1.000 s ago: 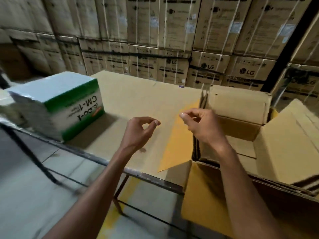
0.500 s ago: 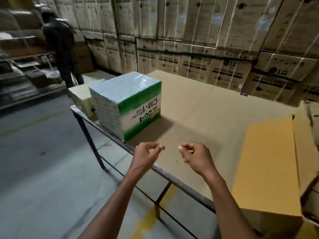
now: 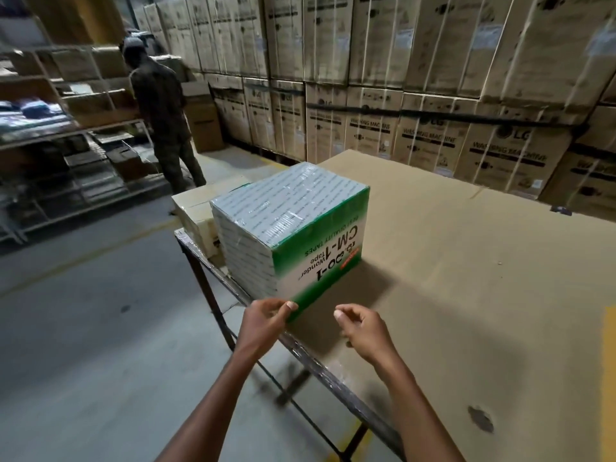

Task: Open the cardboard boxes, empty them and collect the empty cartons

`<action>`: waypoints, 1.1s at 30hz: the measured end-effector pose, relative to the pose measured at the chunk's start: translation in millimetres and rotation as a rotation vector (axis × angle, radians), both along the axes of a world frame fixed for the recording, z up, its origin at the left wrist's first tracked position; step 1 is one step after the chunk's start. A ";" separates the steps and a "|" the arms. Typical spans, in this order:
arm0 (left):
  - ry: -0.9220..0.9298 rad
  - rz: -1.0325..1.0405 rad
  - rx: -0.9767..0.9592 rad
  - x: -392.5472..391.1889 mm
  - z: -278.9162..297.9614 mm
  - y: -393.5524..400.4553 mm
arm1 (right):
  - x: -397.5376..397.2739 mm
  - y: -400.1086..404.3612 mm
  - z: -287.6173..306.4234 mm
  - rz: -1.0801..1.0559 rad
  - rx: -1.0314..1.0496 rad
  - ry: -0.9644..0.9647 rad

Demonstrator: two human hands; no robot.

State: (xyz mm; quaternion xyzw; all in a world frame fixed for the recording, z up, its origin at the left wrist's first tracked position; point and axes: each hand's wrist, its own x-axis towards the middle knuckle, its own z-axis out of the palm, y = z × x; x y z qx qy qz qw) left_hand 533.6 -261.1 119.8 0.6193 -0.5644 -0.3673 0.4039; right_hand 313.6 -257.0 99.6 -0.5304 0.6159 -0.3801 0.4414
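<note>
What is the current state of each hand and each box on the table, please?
Shrink-wrapped tape carton: sealed, upright at the table's left edge.
Plain cardboard box: closed, behind the carton.
Left hand: fingers curled, fingertips at the carton's near bottom corner.
Right hand: loosely curled, holding nothing, above the table.

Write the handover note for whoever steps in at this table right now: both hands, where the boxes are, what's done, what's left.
Left hand: fingers curled, fingertips at the near bottom corner of the green-and-white tape pack; a firm grip cannot be confirmed.
Right hand: loosely curled above the table, holding nothing.
The shrink-wrapped pack stands on the table's left end, with a plain carton behind it.
Done: nothing that shows here.
Left: open the carton, empty it, collect the empties.
</note>
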 end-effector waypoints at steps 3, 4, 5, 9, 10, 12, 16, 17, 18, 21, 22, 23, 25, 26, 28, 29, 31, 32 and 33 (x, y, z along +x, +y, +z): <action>0.000 0.048 -0.047 19.9 -13.3 -20.6 | 26.9 -20.2 -0.3 -0.015 0.052 -0.069; 0.018 0.079 -0.065 29.2 -16.5 -30.8 | 35.9 -27.3 0.5 -0.021 0.068 -0.092; 0.055 0.109 -0.078 39.7 -19.5 -43.0 | 44.8 -34.4 1.4 -0.031 0.081 -0.112; 0.119 0.182 -0.087 86.2 -25.9 -96.6 | 75.9 -59.9 5.7 -0.109 0.097 -0.193; 0.109 0.194 -0.099 97.3 -25.1 -110.4 | 84.6 -64.1 8.3 -0.142 0.084 -0.213; 0.130 0.223 -0.127 122.1 -24.3 -141.6 | 103.6 -74.4 11.3 -0.209 0.052 -0.266; 0.233 0.200 -0.113 161.5 -19.4 -201.4 | 135.7 -97.5 14.3 -0.326 -0.024 -0.319; 0.218 0.169 -0.091 168.2 -19.2 -215.0 | 143.4 -102.2 17.1 -0.345 -0.039 -0.322; 0.206 0.130 -0.066 174.0 -18.8 -226.5 | 150.5 -105.9 21.0 -0.366 -0.055 -0.328; 0.357 -0.047 0.032 192.8 -29.0 -262.8 | 164.4 -114.4 29.5 -0.426 -0.077 -0.348; 0.389 -0.093 0.052 196.4 -32.9 -269.3 | 168.1 -116.7 30.9 -0.442 -0.065 -0.358; 0.389 -0.124 0.052 198.7 -37.5 -273.5 | 171.9 -117.8 31.9 -0.447 -0.059 -0.370; 0.352 -0.136 0.054 199.1 -41.9 -274.1 | 178.1 -115.4 35.2 -0.449 -0.072 -0.387; 0.336 -0.128 0.048 196.6 -40.8 -269.9 | 178.0 -114.3 36.3 -0.445 -0.087 -0.410; 0.334 -0.156 0.020 191.7 -38.9 -258.7 | 170.8 -108.5 34.5 -0.457 -0.120 -0.444; 0.340 -0.185 -0.002 189.6 -37.3 -252.8 | 165.3 -102.6 34.6 -0.478 -0.135 -0.452; 0.359 -0.231 -0.036 181.1 -33.3 -240.3 | 148.8 -89.3 34.9 -0.551 -0.135 -0.421; 0.364 -0.238 -0.052 175.9 -31.1 -234.4 | 139.0 -82.2 34.2 -0.584 -0.140 -0.387; 0.385 -0.244 -0.070 170.1 -28.3 -228.1 | 129.1 -74.9 32.9 -0.614 -0.141 -0.357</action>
